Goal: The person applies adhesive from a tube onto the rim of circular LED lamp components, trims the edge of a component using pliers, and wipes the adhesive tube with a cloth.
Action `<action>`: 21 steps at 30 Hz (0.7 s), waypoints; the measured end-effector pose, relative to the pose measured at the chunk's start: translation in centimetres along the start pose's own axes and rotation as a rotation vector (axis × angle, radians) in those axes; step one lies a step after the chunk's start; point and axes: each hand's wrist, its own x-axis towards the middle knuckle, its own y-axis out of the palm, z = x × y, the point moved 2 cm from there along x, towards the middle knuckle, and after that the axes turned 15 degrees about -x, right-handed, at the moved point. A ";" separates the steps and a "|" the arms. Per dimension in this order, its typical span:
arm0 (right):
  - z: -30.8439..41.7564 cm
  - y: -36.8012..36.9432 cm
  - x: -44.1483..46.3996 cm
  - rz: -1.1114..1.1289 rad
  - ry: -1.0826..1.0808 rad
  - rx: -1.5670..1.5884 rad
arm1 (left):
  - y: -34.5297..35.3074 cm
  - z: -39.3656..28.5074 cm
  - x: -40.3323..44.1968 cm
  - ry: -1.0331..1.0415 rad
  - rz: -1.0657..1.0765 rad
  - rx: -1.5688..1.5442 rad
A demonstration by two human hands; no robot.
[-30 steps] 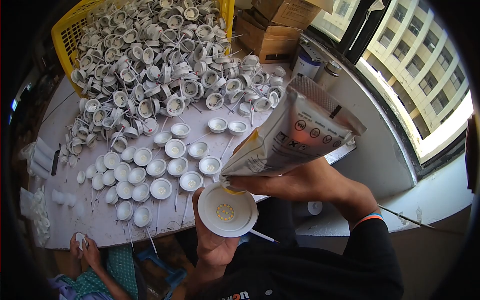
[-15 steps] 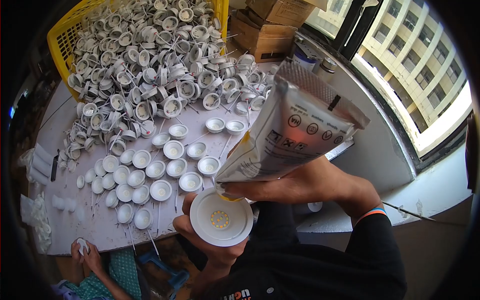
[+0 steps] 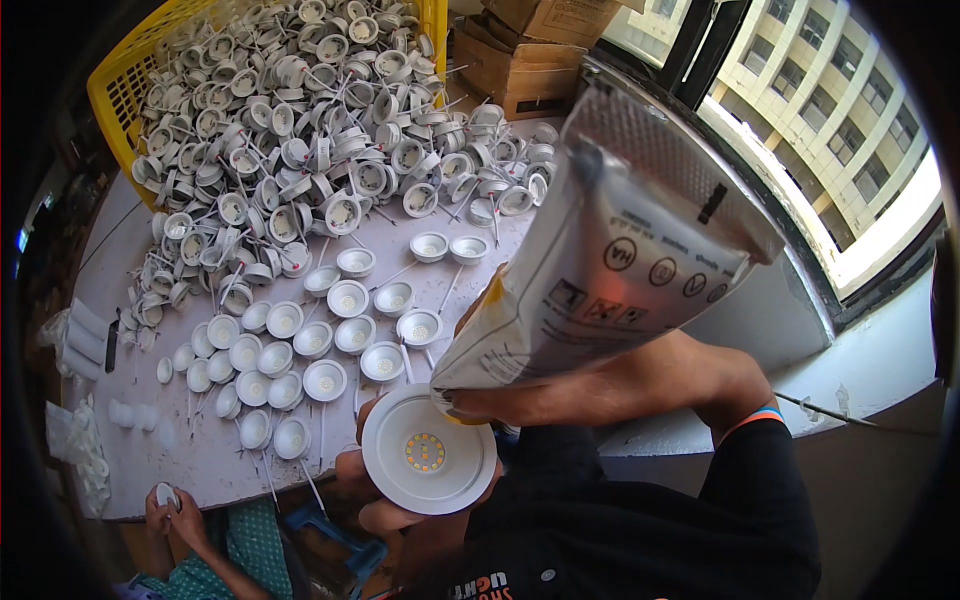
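Observation:
My left hand (image 3: 378,500) is closed around a round white LED downlight (image 3: 462,462), its open face up. A ring of small yellow LED chips shows in the middle of the lamp. From the right, my right hand (image 3: 640,378) grips a silver-and-clear plastic pouch (image 3: 590,300) with printed symbols. The pouch slants down, its narrow lower end at the lamp's upper rim; whether anything comes out of it I cannot see. Several similar white downlights (image 3: 325,380) with wires stand face up on the table (image 3: 225,470) beyond my left hand.
A large heap of wired lamp housings (image 3: 290,150) spills from a yellow crate (image 3: 112,110) at the back. Cardboard boxes (image 3: 525,75) stand by the window. At lower left, another person's hands (image 3: 180,525) hold a small white part. Plastic bags (image 3: 75,440) lie along the left edge.
The lamp in my left hand has shifted slightly left and down. The pouch's upper end has swung right and looks larger in view. The other person's hands have moved a little.

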 end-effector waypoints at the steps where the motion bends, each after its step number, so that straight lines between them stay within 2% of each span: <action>1: 0.1 -0.1 0.0 -0.003 -0.032 -0.036 | -0.2 0.1 -0.3 0.051 -0.028 0.036; 2: 0.7 -0.2 0.1 -0.004 -0.047 -0.053 | -0.4 0.2 -0.5 0.101 -0.058 0.074; 3: 1.2 -0.3 0.1 -0.006 -0.063 -0.070 | -0.4 -0.2 0.4 0.050 -0.039 0.075; 4: 2.1 -0.5 0.2 0.104 0.157 -0.074 | -0.5 -0.2 0.6 0.024 -0.030 0.076; 6: 2.4 -0.6 0.0 0.216 0.377 -0.078 | -0.8 -0.2 0.9 0.005 -0.016 0.074; 15: 2.2 -0.2 -0.5 0.206 0.308 -0.074 | -1.1 0.0 1.1 0.055 0.011 0.057; 21: 2.1 -0.2 -1.0 0.227 0.354 -0.138 | -1.4 0.3 1.5 0.044 0.078 0.093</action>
